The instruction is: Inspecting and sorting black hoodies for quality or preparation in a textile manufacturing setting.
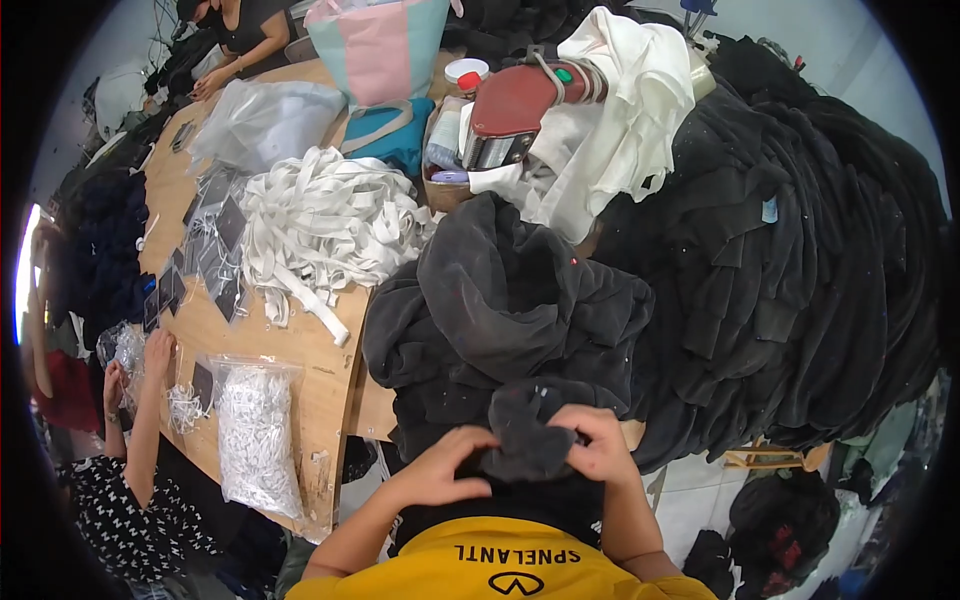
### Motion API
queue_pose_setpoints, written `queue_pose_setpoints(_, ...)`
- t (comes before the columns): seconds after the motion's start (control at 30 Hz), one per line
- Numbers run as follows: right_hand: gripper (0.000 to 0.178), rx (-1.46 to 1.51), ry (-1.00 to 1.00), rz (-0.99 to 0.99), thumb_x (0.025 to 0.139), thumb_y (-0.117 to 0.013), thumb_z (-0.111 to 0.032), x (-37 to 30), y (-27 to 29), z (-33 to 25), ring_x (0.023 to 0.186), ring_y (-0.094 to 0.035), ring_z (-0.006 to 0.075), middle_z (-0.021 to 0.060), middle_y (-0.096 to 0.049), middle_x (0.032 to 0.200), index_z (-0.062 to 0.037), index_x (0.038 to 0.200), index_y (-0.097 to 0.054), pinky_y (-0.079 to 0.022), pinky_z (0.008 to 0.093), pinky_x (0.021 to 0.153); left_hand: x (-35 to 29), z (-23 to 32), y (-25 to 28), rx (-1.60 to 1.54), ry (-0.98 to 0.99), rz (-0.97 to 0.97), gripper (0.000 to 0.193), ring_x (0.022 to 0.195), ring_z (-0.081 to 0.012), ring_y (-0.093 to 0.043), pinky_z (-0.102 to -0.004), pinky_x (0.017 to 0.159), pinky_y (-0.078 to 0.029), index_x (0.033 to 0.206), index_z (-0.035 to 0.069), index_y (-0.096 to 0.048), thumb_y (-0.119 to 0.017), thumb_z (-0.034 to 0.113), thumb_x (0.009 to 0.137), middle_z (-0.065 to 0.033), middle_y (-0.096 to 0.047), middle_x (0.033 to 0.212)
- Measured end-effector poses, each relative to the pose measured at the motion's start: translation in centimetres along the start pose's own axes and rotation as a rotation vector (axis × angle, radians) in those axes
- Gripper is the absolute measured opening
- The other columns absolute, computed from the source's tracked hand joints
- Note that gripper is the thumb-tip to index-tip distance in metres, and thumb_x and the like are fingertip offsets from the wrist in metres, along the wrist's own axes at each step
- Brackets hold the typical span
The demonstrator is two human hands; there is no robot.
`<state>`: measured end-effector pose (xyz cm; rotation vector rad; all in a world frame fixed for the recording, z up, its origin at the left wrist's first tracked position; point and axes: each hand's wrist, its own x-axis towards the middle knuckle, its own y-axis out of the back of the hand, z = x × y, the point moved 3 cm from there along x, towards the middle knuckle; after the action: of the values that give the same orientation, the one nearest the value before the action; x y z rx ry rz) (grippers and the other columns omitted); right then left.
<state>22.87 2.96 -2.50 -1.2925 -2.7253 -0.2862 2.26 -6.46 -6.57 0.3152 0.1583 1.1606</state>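
A dark grey fleece-like garment [490, 310] lies bunched on the table edge in front of me. One gathered part of it [528, 430] is raised between my hands, close to my body. My right hand [600, 445] grips this part from the right, with thumb and fingers closed on the cloth. On the other side my left hand [445, 470] has its thumb spread away from its fingers. The left fingertips touch the cloth's left edge and are partly hidden there.
A large heap of dark garments [780, 260] fills the right side. White elastic straps [325, 220] lie piled on the wooden table [330, 385], near a clear bag of white pieces [257, 430]. Behind stands a red-brown handheld cutting tool [510, 105]. Co-workers' hands [158, 352] are at the left.
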Motion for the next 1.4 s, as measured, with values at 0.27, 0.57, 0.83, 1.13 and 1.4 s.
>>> queue_pose_setpoints(0.27,0.028,0.664,-0.337,0.537,0.094,-0.049,-0.010,3.2,-1.8,0.9,0.096,-0.056,0.0111,0.0040,-0.059,0.106,-0.0004,0.120,-0.050,-0.044,0.0247,0.088,-2.3,1.0,-1.5,-0.570,0.187,-0.204,0.034,0.107,-0.0133,-0.053,-0.0288,0.094,-0.040,0.124,0.000,-0.053,-0.054,0.015,0.093,-0.0080,-0.060,0.117)
queue_pose_setpoints(0.57,0.035,-0.562,0.348,0.483,0.057,-0.069,-0.020,0.3,-1.2,-7.5,0.086,-0.049,0.0249,0.0090,-0.052,0.094,-0.0073,0.089,-0.062,-0.040,0.0361,0.075,7.2,5.9,3.1,-1.007,0.068,0.530,0.016,0.079,-0.0046,-0.049,-0.0200,0.072,-0.040,0.093,0.001,-0.056,-0.049,0.015,0.097,0.0016,-0.056,0.086)
queue_pose_setpoints(0.83,0.081,-0.557,0.113,0.451,0.053,-0.088,-0.033,1.6,-1.9,-7.0,0.105,-0.050,0.0337,0.0182,-0.048,0.116,-0.0008,0.117,-0.050,-0.042,0.0395,0.089,8.5,8.8,2.1,-0.851,-0.226,0.273,0.094,0.114,-0.0236,-0.049,-0.0346,0.098,-0.036,0.116,-0.005,-0.055,-0.002,0.067,0.090,-0.0184,-0.038,0.140)
queue_pose_setpoints(1.13,0.043,0.352,0.094,0.402,0.081,-0.056,-0.006,1.3,0.3,-4.3,0.103,-0.057,0.0165,0.0120,-0.058,0.114,0.0070,0.121,-0.050,-0.044,0.0273,0.090,8.8,9.1,1.6,-0.537,-0.213,0.201,0.098,0.136,-0.0337,-0.029,-0.0417,0.112,-0.014,0.122,-0.003,-0.056,0.004,0.067,0.088,-0.0214,-0.032,0.146)
queue_pose_setpoints(1.4,0.020,0.388,0.030,0.503,0.080,-0.056,0.001,0.3,0.5,-3.5,0.102,-0.056,0.0181,0.0148,-0.057,0.117,0.0047,0.100,-0.060,-0.038,0.0300,0.096,8.9,8.2,0.9,-0.608,-0.223,0.302,0.066,0.127,-0.0281,-0.040,-0.0358,0.105,-0.030,0.121,-0.002,-0.055,-0.021,0.050,0.097,-0.0208,-0.038,0.140)
